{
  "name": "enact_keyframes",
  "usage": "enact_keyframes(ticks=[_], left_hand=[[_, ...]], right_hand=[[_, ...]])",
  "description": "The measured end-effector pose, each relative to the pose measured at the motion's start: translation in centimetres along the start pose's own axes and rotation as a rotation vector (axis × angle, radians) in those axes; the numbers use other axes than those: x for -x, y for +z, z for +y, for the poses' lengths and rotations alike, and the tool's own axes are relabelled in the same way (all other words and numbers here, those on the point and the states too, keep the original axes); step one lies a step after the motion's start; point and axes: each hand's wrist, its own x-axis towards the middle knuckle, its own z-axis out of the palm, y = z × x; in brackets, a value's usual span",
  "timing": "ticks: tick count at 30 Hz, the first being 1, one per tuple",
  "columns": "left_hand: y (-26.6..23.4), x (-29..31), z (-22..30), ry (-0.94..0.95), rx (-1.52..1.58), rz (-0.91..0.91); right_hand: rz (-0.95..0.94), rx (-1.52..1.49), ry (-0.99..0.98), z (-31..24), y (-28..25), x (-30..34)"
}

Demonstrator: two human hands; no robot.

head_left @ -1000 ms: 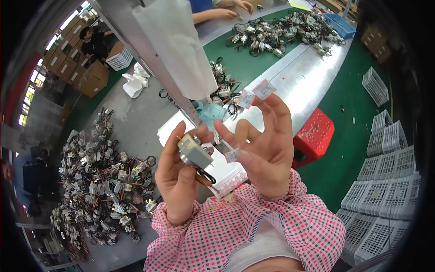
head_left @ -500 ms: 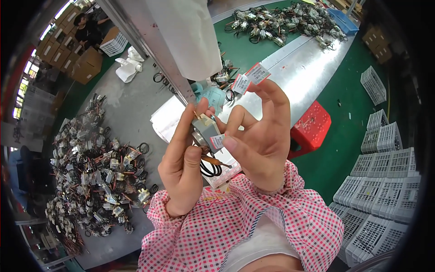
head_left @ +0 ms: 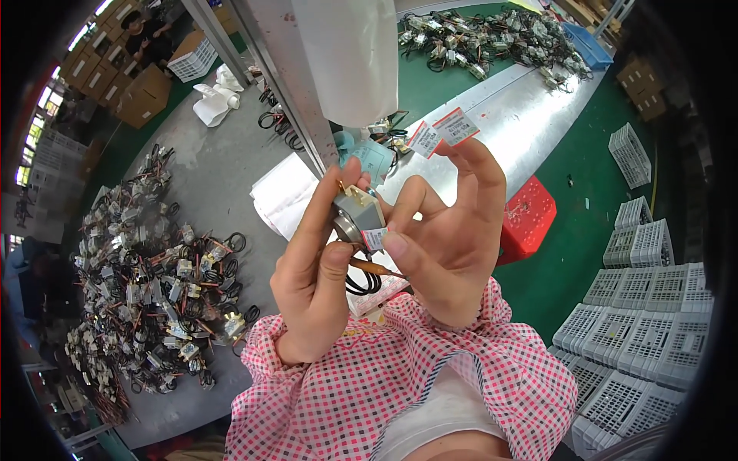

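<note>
My left hand (head_left: 311, 296) is closed around a small thermostat (head_left: 367, 209) with a grey box body, brass terminals and a round metal base. A copper-coloured bulb (head_left: 373, 266) and a black coiled tube (head_left: 361, 286) hang below it. My right hand (head_left: 457, 246) pinches a small white-and-red label (head_left: 375, 239) at the box's lower edge, thumb on the label's right end. Whether the label is fully stuck cannot be seen. Two more labels, one upright (head_left: 456, 125) and one tilted (head_left: 423, 140), cling to the raised fingertips of that hand.
Heaps of similar parts lie on the grey table at left (head_left: 154, 300) and far right (head_left: 492, 42). A metal post (head_left: 288, 92) and a hanging white roll (head_left: 350, 61) stand close ahead. White paper (head_left: 284, 192), a red stool (head_left: 529, 219) and grey crates (head_left: 630, 330) are around.
The view has shifted slightly, so the post and roll sit further right. The thermostat has tilted a little in my hands. Both hands keep their hold, with the label against the box.
</note>
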Motion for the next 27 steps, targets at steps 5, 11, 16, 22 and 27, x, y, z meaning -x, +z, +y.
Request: enact_keyframes(ticks=[5,11,16,22,27], left_hand=[[-0.01,-0.01,-0.11,-0.013,0.015,0.002],[-0.16,-0.01,0.14,-0.033,0.037,-0.004],[-0.10,-0.05,0.15,-0.033,0.017,0.003],[-0.04,-0.07,0.44,-0.028,0.001,-0.006],[0.17,-0.21,0.29,-0.047,0.043,-0.014]], right_hand=[[0.001,-0.048,-0.013,0.08,0.01,-0.16],[-0.005,-0.049,-0.001,0.06,-0.03,-0.22],[-0.006,-0.034,0.012,-0.02,0.04,-0.23],[0.004,-0.038,0.025,-0.26,0.12,-0.23],[-0.006,0.031,0.016,-0.33,-0.05,-0.25]])
